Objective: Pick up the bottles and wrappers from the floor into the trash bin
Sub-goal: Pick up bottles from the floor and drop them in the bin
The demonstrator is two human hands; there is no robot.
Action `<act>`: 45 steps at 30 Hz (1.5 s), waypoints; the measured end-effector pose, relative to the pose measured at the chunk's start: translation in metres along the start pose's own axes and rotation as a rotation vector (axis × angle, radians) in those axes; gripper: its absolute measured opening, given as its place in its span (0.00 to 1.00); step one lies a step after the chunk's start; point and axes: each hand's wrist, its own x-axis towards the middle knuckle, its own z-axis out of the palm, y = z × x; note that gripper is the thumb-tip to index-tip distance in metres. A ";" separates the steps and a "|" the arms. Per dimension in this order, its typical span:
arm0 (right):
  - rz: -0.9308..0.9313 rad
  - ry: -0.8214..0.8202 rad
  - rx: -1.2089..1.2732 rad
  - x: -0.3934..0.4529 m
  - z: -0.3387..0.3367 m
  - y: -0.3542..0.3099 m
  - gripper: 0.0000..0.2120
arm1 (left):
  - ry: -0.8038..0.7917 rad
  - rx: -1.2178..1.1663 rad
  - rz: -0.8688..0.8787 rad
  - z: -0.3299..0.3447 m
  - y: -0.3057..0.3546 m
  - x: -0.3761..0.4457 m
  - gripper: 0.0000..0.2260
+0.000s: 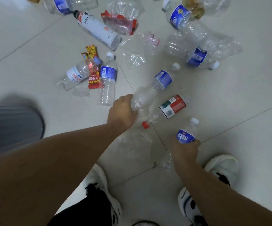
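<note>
The left hand point(122, 111) gripped a crumpled blue-label bottle point(153, 88) at centre frame, the right hand point(183, 150) held a small blue-label bottle point(187, 132) at lower right, while many bottles and the red snack wrapper point(94, 75) littered the tiled floor point(246, 95) above, so little seemed cleared; the grey trash bin point(9, 126) stood at the left edge

2 hands, 2 bottles, litter across the floor point(34, 38).
Left grip point(122, 111) clasps a crushed blue-label bottle point(153, 88); right grip point(184, 150) clasps a small blue-label bottle point(187, 132).

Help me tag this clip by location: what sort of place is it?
Probably an indoor room, though which kind is unclear. The floor is large pale glossy tiles with thin seams, a grey ribbed bin stands at left, and empty bottles and wrappers are scattered about.
</note>
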 end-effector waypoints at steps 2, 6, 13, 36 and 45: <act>-0.067 0.014 -0.027 -0.017 -0.026 -0.005 0.36 | 0.044 -0.016 -0.023 -0.019 0.003 -0.023 0.19; -0.139 -0.051 -0.074 -0.063 -0.076 -0.036 0.36 | 0.137 -0.038 -0.069 -0.078 0.014 -0.071 0.16; -0.256 -0.122 -0.083 -0.156 -0.143 -0.134 0.40 | 0.198 -0.078 -0.284 -0.199 0.037 -0.146 0.15; -0.160 -0.248 -0.160 -0.220 -0.168 -0.216 0.39 | 0.153 -0.443 -0.523 -0.290 0.049 -0.146 0.25; -0.220 -0.191 -0.156 -0.141 -0.041 -0.201 0.28 | 0.074 -0.272 -0.429 -0.196 0.003 -0.009 0.31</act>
